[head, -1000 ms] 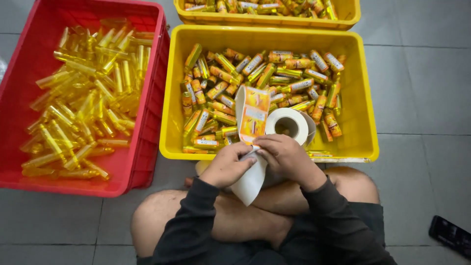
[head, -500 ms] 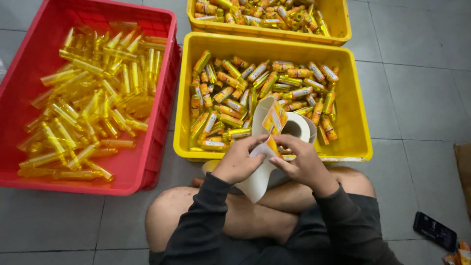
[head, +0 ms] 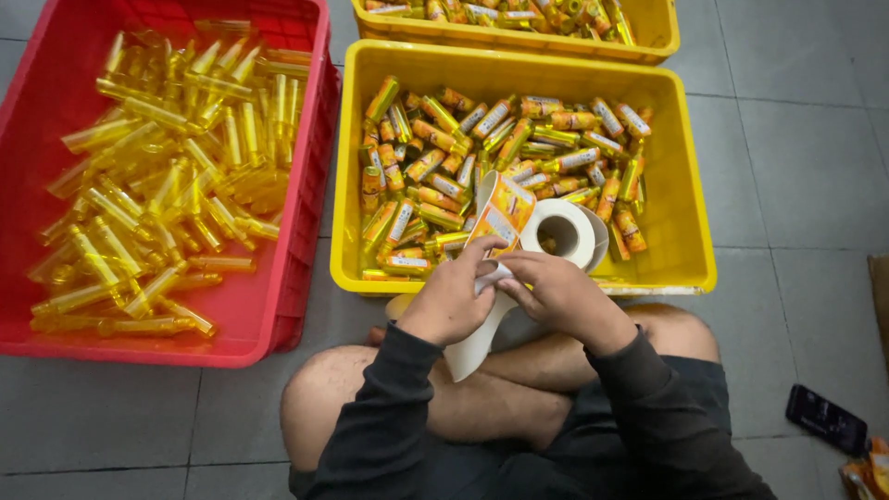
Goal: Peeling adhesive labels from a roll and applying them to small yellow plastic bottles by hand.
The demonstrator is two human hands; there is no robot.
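Red crate (head: 278, 306): on the floor, filled with clear yellow tubes (head: 157, 176). Yellow bin (head: 690, 222): just beside it, holds labelled tubes (head: 482, 139) and a white label roll (head: 565, 231). Left hand (head: 449, 301): fingers pinched on the backing strip (head: 472, 347), over the lap at the bin's near rim. Right hand (head: 560, 292): fingertips pinched on the orange label (head: 500, 218) rising from the strip. Black phone (head: 826, 418): on the floor, far right.
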